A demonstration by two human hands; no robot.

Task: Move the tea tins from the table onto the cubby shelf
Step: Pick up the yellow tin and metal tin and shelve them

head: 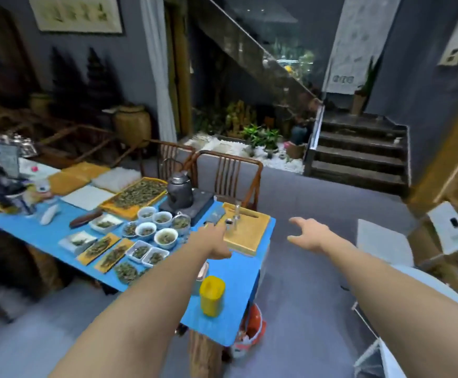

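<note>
The yellow tea tin [212, 295] stands upright at the table's [236, 317] near corner, below the left hand [214, 242]. That hand is nearer and seems loosely open; the right hand [308, 236] hangs spread, empty, off the table.

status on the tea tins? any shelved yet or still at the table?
Nothing visibly done: no cubby shelf is in this view, so shelved tins can't be confirmed. In hand: nothing. The left hand reaches over the blue table toward the small metal tin on the wooden tray; the right hand hovers open beside the table. Left: the yellow tin near the table's edge, and the metal one.
</note>
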